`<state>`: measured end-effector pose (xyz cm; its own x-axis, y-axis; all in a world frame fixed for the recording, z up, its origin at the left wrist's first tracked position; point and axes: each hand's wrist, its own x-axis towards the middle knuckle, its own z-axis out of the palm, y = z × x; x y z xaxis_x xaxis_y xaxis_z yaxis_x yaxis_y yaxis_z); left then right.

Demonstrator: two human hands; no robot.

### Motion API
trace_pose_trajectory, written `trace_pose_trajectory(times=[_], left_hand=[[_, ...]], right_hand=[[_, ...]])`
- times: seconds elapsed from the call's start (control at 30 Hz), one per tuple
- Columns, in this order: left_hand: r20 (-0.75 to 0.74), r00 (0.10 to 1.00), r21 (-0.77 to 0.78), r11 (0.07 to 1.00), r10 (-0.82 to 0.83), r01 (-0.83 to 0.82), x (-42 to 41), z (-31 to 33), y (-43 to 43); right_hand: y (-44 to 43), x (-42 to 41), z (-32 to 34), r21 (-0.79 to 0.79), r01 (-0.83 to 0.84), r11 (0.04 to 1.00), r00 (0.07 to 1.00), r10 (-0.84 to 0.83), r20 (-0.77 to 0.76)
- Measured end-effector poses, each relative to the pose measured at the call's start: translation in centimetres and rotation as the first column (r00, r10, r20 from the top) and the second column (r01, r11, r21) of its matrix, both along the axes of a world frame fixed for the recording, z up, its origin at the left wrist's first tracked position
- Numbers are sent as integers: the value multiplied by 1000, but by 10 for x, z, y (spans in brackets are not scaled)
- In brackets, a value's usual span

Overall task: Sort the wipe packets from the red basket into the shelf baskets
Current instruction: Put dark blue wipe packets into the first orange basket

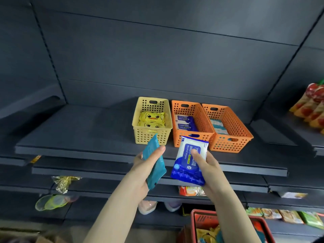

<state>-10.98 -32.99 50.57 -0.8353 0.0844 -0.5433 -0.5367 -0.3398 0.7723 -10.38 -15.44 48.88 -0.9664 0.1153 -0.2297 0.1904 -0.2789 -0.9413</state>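
Observation:
My left hand (148, 164) grips a teal wipe packet (154, 162), held on edge just below the shelf lip. My right hand (204, 165) holds a blue-and-white alcohol wipes packet (190, 160) in front of the middle basket. On the dark shelf stand a yellow basket (151, 135) with yellow duck packets (152, 118), an orange basket (201, 116) with blue packets (185, 122), and a second orange basket (233, 123) with pale teal-and-white packets (218, 128). The red basket (201, 218) sits low at the bottom right, with several packets inside.
The dark shelf (78, 137) stretches left of the baskets. Red-and-yellow snack bags (312, 106) hang at the right edge. Lower shelves hold a gold wrapper (64, 183), a green plastic item (50, 202), an orange-red packet (190, 191) and boxed goods (284, 215).

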Motion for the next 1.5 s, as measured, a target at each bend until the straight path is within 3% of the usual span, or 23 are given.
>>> trace_pose_trajectory(times=[0.1, 0.27, 0.43, 0.6, 0.73, 0.93, 1.07, 1.23, 1.3, 1.4, 1.5], left_hand=[[-15, 1000, 83, 997, 12, -11, -16, 2, 3], [27, 998, 248, 967, 55, -59, -65, 7, 10], [-5, 999, 361, 932, 35, -31, -134, 4, 25], [-29, 1000, 241, 971, -3, 10, -205, -1, 48], [-8, 997, 62, 995, 81, -80, -247, -10, 56], [-19, 975, -27, 975, 222, -222, -293, -30, 57], [-28, 961, -31, 961, 274, -275, -318, -42, 55], [13, 941, 21, 940, 339, -339, -345, -59, 49], [43, 939, 45, 938, 342, -344, -351, -65, 46], [101, 941, 105, 937, 324, -334, -355, -74, 44], [126, 945, 158, 935, 301, -319, -356, -80, 45]], right_hand=[[7, -19, 5, 40, -20, 999, 998, 23, -56], [25, -70, 0, 51, 184, 982, 983, -183, -16], [58, -134, -4, 123, 218, 968, 976, -218, -12], [98, -207, -7, 212, 140, 967, 990, -130, -62], [110, -257, -12, 304, 101, 947, 995, -95, -36], [118, -299, -12, 478, 89, 874, 995, -98, -5], [123, -315, -17, 582, -183, 792, 981, 109, 160], [119, -326, -31, 692, -535, 484, 844, 328, 424], [114, -323, -42, 712, -573, 407, 819, 323, 474], [112, -314, -62, 703, -555, 444, 831, 274, 484], [108, -312, -73, 773, -560, 298, 828, 243, 505]])
